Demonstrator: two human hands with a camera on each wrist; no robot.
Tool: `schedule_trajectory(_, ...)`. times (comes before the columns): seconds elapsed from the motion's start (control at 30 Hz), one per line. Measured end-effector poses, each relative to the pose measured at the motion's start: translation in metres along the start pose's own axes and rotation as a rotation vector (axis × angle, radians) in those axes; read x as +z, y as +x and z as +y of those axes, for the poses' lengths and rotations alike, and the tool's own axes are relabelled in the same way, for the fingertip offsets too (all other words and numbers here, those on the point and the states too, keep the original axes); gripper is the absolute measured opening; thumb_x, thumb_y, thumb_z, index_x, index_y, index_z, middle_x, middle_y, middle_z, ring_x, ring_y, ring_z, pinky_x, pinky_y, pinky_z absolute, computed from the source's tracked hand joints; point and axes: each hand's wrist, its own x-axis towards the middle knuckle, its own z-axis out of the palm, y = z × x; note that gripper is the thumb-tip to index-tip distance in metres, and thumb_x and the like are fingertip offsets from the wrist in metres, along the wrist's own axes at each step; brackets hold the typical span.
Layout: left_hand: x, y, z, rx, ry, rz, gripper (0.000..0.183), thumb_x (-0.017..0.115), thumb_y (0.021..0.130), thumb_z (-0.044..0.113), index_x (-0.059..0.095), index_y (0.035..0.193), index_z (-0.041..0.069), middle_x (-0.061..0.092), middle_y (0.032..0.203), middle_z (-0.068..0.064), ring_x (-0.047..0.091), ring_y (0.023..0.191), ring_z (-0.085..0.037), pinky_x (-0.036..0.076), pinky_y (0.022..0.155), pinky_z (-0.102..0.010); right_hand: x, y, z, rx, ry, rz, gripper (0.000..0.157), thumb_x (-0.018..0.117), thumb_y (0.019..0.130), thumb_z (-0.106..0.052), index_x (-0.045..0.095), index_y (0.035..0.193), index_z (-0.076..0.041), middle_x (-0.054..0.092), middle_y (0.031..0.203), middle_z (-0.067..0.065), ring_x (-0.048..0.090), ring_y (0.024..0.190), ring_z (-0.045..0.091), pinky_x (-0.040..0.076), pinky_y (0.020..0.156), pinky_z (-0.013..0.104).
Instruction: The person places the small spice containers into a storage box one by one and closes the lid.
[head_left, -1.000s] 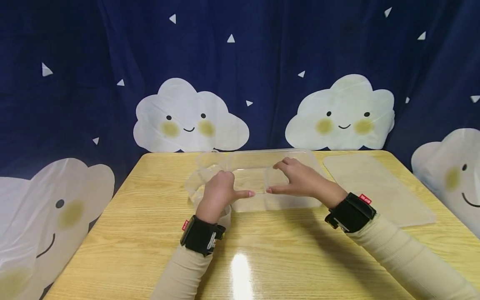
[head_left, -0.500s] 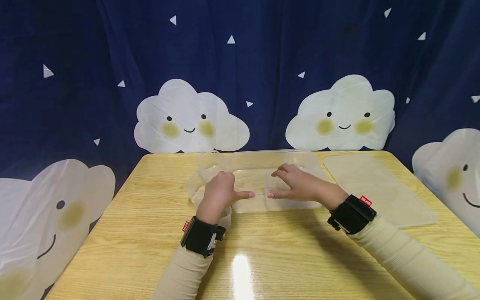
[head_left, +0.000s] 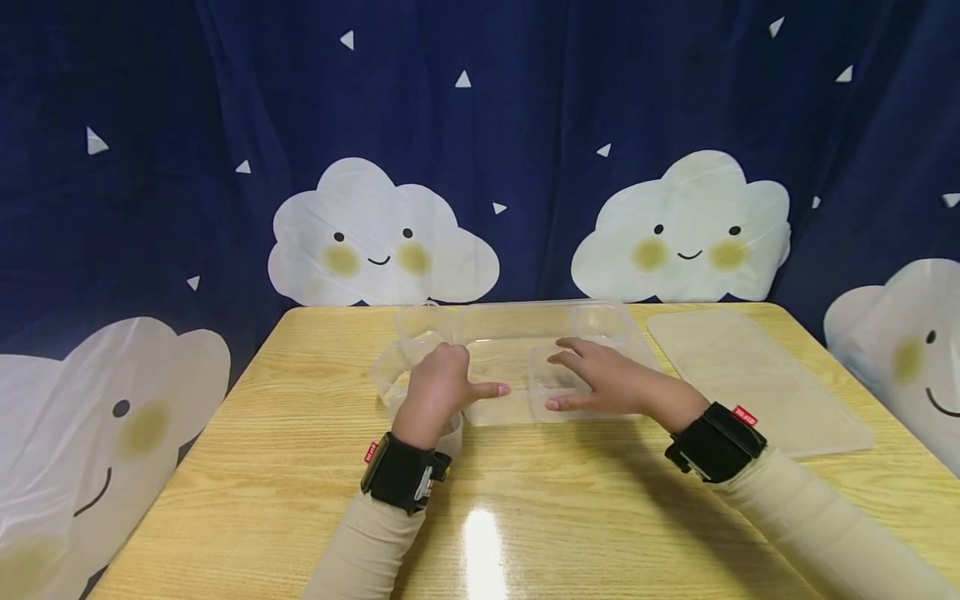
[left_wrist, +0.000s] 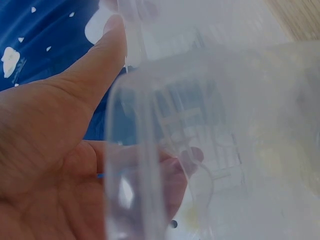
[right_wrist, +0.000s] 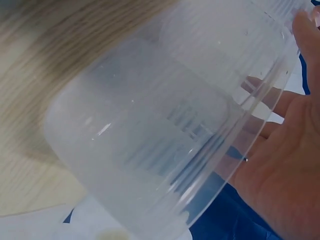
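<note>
A large clear plastic box (head_left: 517,312) stands near the back of the table. Inside its right half are two small clear containers: a front one (head_left: 542,375) and a back one (head_left: 600,320). Over the front one, my right hand (head_left: 615,379) has its fingers and thumb spread apart; in the right wrist view these fingers (right_wrist: 265,95) show partly through the clear rim. My left hand (head_left: 437,387) hovers at the box's left side, its thumb stretched out over it. In the left wrist view, a clear container wall (left_wrist: 150,150) covers part of the loosely bent left fingers.
Several loose small clear containers (head_left: 388,368) sit left of the box, partly behind my left hand. To the right lies a flat translucent rectangular lid (head_left: 757,379). Behind the wooden table (head_left: 300,467) hangs a dark blue curtain (head_left: 525,108) with cloud prints.
My right hand has drawn back to the right and toward me, its fingers opening off the front small container, which sits slightly lower in the box. My left hand stays put.
</note>
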Motion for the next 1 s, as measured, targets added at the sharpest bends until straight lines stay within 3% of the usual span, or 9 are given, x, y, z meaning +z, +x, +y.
schedule_trajectory(0.13,0.000,0.000,0.000,-0.006,0.000,0.002,0.062,0.083,0.074,0.062,0.065,0.085,0.003,0.062,0.080,-0.007,0.059,0.069,-0.019,0.051,0.061,-0.035,0.004,-0.004,0.003,-0.057,-0.002,0.033,0.075,0.069,0.093,-0.052,0.051,0.145,0.000,0.033,0.157,0.030,0.037,0.141,0.051,0.030,0.112,0.066)
schedule_trajectory(0.27,0.001,0.000,0.001,-0.014,0.002,-0.003,0.062,0.083,0.074,0.062,0.064,0.084,0.004,0.061,0.080,-0.007,0.058,0.068,-0.019,0.050,0.060,-0.035,0.005,-0.011,0.008,-0.070,0.073,0.062,0.076,0.069,0.095,-0.049,0.045,0.150,-0.003,0.027,0.160,0.028,0.032,0.144,0.051,0.029,0.111,0.068)
schedule_trajectory(0.4,0.001,-0.001,0.001,-0.012,-0.006,-0.010,0.061,0.083,0.074,0.062,0.059,0.077,0.006,0.056,0.077,-0.006,0.053,0.065,-0.018,0.046,0.055,-0.032,-0.004,-0.020,0.017,-0.043,0.163,0.192,0.069,0.066,0.099,-0.040,0.043,0.151,-0.002,0.027,0.161,0.026,0.028,0.146,0.048,0.028,0.112,0.067)
schedule_trajectory(0.5,0.000,-0.001,0.001,-0.013,-0.016,-0.011,0.060,0.084,0.074,0.060,0.055,0.072,0.007,0.051,0.074,-0.004,0.048,0.063,-0.017,0.041,0.053,-0.030,-0.015,-0.027,0.031,0.022,0.217,0.350,0.056,0.059,0.104,-0.032,0.046,0.148,0.002,0.036,0.156,0.027,0.032,0.144,0.047,0.029,0.112,0.066)
schedule_trajectory(0.6,0.000,0.000,0.001,-0.018,-0.024,-0.010,0.059,0.084,0.075,0.058,0.053,0.071,0.008,0.048,0.074,-0.004,0.046,0.062,-0.016,0.039,0.052,-0.029,-0.020,-0.032,0.049,0.125,0.295,0.440,0.053,0.049,0.109,-0.033,0.047,0.146,0.004,0.041,0.151,0.028,0.036,0.140,0.049,0.031,0.108,0.068)
schedule_trajectory(0.83,-0.001,0.002,-0.001,-0.022,-0.027,-0.012,0.061,0.084,0.073,0.060,0.055,0.076,0.007,0.053,0.077,-0.005,0.049,0.066,-0.018,0.041,0.056,-0.031,-0.008,-0.033,0.083,0.282,0.345,0.443,0.066,0.039,0.110,-0.040,0.040,0.146,0.015,0.042,0.139,0.041,0.046,0.121,0.059,0.040,0.097,0.068)
schedule_trajectory(1.0,-0.003,0.001,-0.002,-0.042,-0.038,-0.034,0.060,0.085,0.073,0.059,0.060,0.084,0.006,0.058,0.085,-0.007,0.054,0.074,-0.020,0.046,0.063,-0.035,0.003,-0.030,0.088,0.325,0.334,0.450,0.058,0.037,0.111,-0.030,0.041,0.143,0.018,0.054,0.124,0.039,0.056,0.112,0.055,0.045,0.095,0.064)
